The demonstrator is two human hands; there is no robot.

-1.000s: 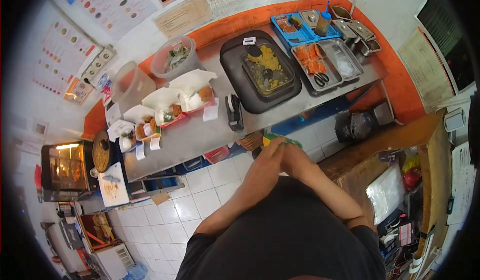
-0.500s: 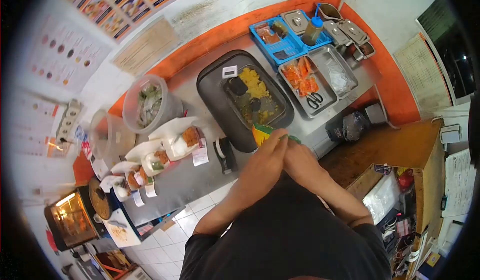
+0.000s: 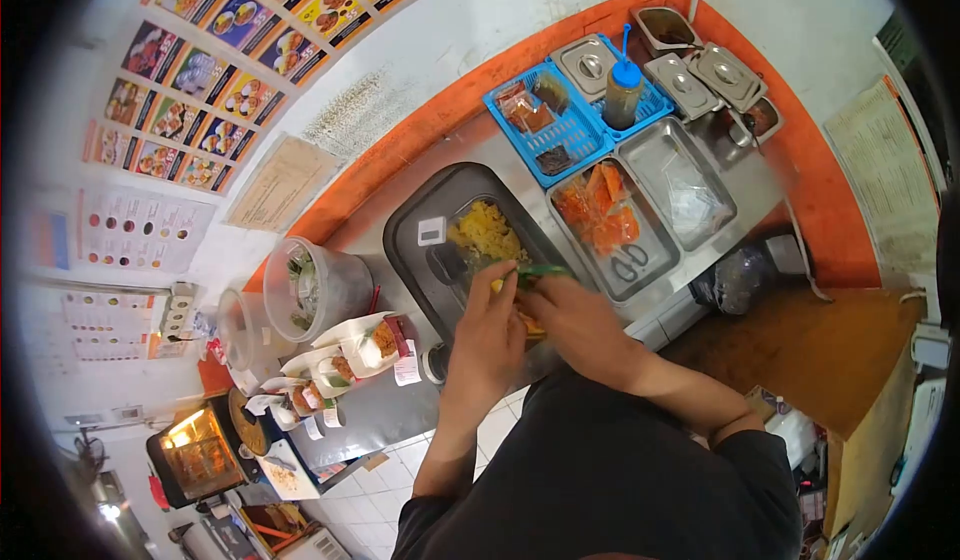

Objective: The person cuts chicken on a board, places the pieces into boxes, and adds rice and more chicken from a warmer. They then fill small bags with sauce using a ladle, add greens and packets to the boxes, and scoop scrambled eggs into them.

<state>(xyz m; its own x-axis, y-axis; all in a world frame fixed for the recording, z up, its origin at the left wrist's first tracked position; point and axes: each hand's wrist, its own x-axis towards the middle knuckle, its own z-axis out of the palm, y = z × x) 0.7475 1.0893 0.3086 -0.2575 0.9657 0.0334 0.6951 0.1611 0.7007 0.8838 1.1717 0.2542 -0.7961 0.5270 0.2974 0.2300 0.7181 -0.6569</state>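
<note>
My left hand (image 3: 490, 335) and my right hand (image 3: 575, 325) are close together over the near edge of a dark tray (image 3: 410, 222). Between their fingers is a green and yellow packet (image 3: 540, 272), partly hidden by the hands. Both hands have bent fingers pressed on it. Yellow food (image 3: 485, 230) lies in the tray's sunken middle, beside a dark scoop-like object (image 3: 443, 263). A small white device with a display (image 3: 431, 231) sits on the tray's left part.
Boxes of food (image 3: 368, 348) and a clear tub (image 3: 320, 295) stand left. On the right are a metal tray of orange packets with scissors (image 3: 665, 250), another metal tray (image 3: 722, 222), a blue basket (image 3: 555, 160), a sauce bottle (image 3: 622, 100) and lidded metal containers (image 3: 680, 87).
The view has shifted and tilted. My hands have moved forward over the tray with the packet, and their fingers are now more apart from each other.
</note>
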